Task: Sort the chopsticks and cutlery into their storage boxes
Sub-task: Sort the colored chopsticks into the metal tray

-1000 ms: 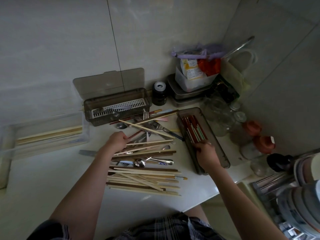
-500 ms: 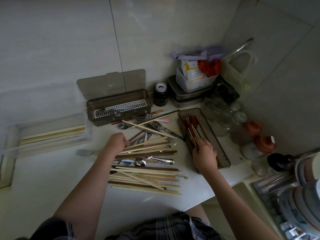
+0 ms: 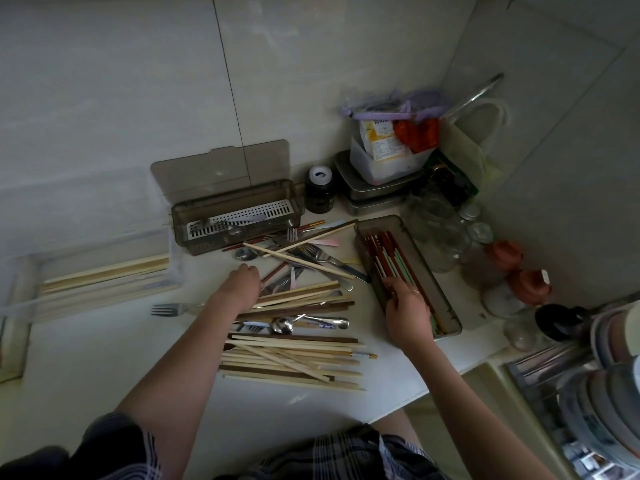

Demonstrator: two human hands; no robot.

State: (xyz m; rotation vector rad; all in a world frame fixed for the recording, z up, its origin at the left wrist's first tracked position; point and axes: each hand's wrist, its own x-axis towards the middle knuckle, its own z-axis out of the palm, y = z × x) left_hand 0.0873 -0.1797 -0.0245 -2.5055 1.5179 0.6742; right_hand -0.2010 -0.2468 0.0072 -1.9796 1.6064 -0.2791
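Resting curled, left hand (image 3: 244,284) meets slender wooden chopsticks (image 3: 298,296) beside glossy forks (image 3: 318,256).

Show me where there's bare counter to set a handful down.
Bare counter runs left of the chopstick pile, below the lone fork. Another patch lies near the front edge, right of the pile. Between the boxes it is crowded.

— Surface? 
— White countertop (image 3: 104,358). Mid: loose pile of chopsticks (image 3: 294,362), mixed with cutlery (image 3: 311,258) on its far side.
— Boxes?
— Smoky lidded box (image 3: 239,220) far centre; narrow tray (image 3: 446,306) right of the pile; clear box (image 3: 104,275) at left.
— Strays?
— One fork (image 3: 169,309) left of the pile. Black jar (image 3: 319,192), steel tins (image 3: 374,199), glass jars (image 3: 440,233) in the far right corner.
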